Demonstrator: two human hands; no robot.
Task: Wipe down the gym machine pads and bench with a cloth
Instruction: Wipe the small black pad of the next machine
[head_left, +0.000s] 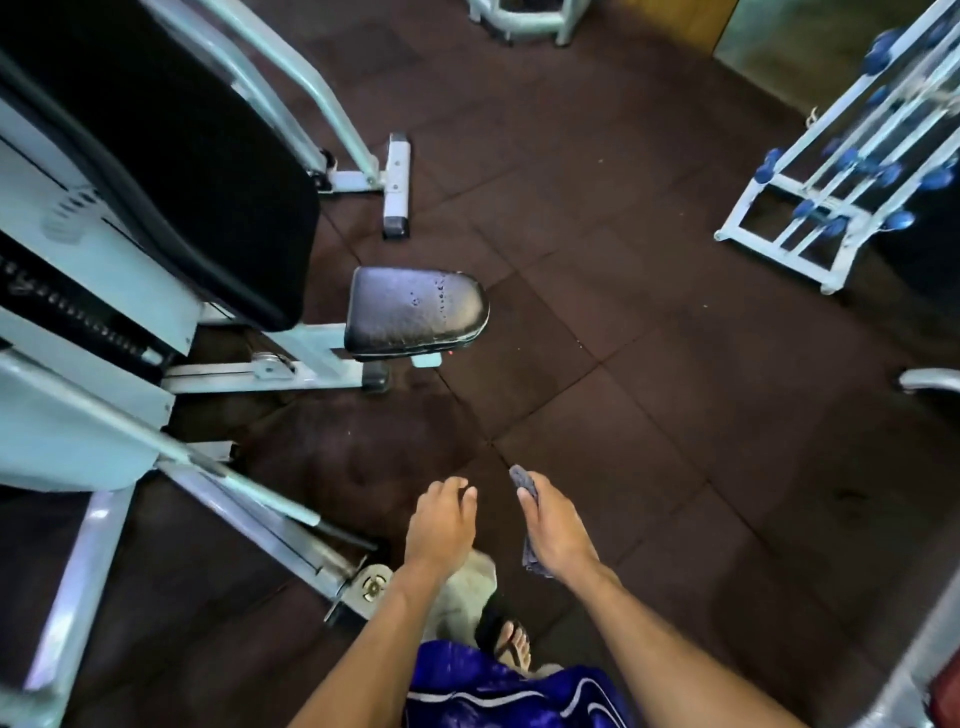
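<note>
Fingers (527, 493) of our right hand (553, 530) are clamping down on a crumpled dark grey-blue cloth (524, 480), one end poking out past the fingertips and the other end hanging below the palm near the wrist. Our left hand (441, 525) is hovering just beside it with nothing in it, fingers loosely curled and slightly apart. Both hands are hanging out over the dark brown rubber tile floor (649, 364), not touching any equipment.

Ahead and to the left, the small black padded vinyl seat (415, 312) is sitting on the pale blue-white steel machine frame (291, 358), well apart from the cloth. We're seeing little specks or worn spots on the seat's top, can't tell which. Looming over it on the left is the tall black back pad (171, 156), tilted, with the weight stack (78, 312) next to it.

Far right there's a white rack (810, 218) carrying blue-ended dumbbells (898, 221). Down at the bottom we're wearing shiny blue shorts with white piping (498, 691) and a black flip-flop (511, 642) on the one foot that's showing.
</note>
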